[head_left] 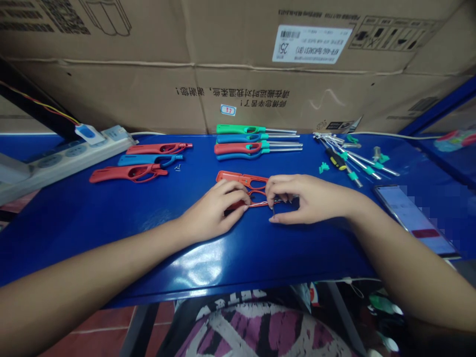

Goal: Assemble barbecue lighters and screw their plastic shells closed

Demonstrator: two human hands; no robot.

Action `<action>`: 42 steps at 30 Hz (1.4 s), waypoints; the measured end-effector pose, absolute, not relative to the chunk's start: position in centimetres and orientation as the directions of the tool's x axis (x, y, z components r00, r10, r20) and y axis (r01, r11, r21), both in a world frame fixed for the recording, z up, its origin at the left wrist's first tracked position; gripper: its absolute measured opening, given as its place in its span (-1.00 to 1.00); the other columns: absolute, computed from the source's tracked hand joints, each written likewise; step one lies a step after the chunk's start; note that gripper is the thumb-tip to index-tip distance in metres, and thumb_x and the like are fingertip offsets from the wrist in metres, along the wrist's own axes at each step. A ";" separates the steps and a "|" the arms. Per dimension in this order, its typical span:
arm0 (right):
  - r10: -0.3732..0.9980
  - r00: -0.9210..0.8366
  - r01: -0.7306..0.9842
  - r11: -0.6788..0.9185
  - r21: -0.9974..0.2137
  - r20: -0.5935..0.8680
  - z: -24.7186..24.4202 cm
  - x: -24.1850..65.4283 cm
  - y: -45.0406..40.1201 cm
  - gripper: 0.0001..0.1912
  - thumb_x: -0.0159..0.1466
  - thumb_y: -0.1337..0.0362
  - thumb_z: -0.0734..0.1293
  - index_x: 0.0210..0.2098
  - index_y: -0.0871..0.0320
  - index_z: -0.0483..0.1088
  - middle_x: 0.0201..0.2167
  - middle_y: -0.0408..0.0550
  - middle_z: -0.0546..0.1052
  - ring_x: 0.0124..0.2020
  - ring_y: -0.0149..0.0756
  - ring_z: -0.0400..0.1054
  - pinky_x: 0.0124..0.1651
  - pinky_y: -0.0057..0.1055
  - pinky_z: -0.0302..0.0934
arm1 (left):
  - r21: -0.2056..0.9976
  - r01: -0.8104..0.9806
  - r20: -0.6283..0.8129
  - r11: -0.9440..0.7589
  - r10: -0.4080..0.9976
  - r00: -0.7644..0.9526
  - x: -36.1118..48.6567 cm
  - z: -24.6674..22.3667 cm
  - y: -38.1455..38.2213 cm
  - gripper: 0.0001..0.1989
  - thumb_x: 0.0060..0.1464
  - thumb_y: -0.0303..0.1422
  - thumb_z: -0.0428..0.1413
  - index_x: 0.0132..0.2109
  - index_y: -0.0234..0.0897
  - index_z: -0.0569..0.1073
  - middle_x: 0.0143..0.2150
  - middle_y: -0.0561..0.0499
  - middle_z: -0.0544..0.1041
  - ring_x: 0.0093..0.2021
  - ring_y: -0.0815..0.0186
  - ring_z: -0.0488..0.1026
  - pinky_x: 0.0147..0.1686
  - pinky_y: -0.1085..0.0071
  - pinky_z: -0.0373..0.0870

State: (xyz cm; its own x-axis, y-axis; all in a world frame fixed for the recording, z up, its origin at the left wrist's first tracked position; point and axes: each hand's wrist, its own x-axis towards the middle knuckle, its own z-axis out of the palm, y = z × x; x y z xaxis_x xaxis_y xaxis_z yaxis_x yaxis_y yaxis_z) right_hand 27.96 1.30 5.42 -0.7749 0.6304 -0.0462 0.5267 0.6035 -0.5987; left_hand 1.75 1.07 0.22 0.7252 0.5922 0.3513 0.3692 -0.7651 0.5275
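Two red lighter shell halves lie at the middle of the blue table. The farther half (238, 177) shows its length and trigger loop; the nearer one (257, 198) is mostly hidden under my fingers. My left hand (215, 208) is closed around the handle end of the nearer half. Thin wires run along that half between my hands. My right hand (303, 198) is at the other end, its thumb and index finger closed on a small thin dark piece too small to name.
Finished-looking lighters (238, 148) lie behind my hands, with red and blue shells (145, 172) and a power strip (82, 151) to the left. Metal tubes (366, 163), a screwdriver (335, 158) and a phone (416, 218) are at the right. A cardboard box (148, 94) stands behind.
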 end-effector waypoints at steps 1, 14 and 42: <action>0.621 -0.782 0.516 0.603 -0.609 -0.049 5.5 28.0 1.3 -0.73 0.25 0.05 0.44 -0.23 0.13 0.48 -0.18 -0.07 0.47 -0.27 -0.34 0.32 -0.21 -0.39 0.21 | 0.527 0.373 0.349 -0.764 0.594 0.725 1.8 0.2 1.0 -0.86 0.31 -0.45 0.04 -0.09 -0.26 0.50 -0.04 -0.10 0.48 0.03 0.17 0.39 0.10 0.18 0.37; 0.751 -0.646 0.725 0.548 -0.417 -0.136 5.4 29.6 2.2 -0.91 0.25 0.32 0.38 -0.23 0.14 0.49 -0.33 -0.10 0.54 -0.38 -0.36 0.34 -0.36 -0.45 0.12 | 0.516 0.374 0.325 -0.771 0.580 0.747 1.7 0.4 1.1 -0.83 0.32 -0.46 0.01 -0.05 -0.27 0.49 -0.02 -0.11 0.46 0.05 0.17 0.37 0.12 0.20 0.34; 0.720 -0.694 0.658 0.633 -0.408 -0.002 4.7 27.4 1.3 -0.79 0.14 0.48 0.35 -0.21 0.19 0.42 -0.29 -0.11 0.46 -0.40 -0.39 0.29 -0.33 -0.46 0.14 | 0.424 0.475 0.276 -0.771 0.610 0.743 1.8 0.5 0.8 -0.85 0.34 -0.41 -0.04 -0.07 -0.28 0.42 -0.02 -0.13 0.41 0.02 0.12 0.34 0.08 0.13 0.35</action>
State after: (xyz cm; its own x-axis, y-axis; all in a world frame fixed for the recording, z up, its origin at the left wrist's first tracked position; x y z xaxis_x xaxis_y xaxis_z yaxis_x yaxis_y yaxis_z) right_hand 27.37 1.32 4.74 -0.6941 0.7199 -0.0016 0.6577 0.6333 -0.4079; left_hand 1.84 0.85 0.49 0.7429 0.6098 0.2761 0.4754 -0.7710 0.4236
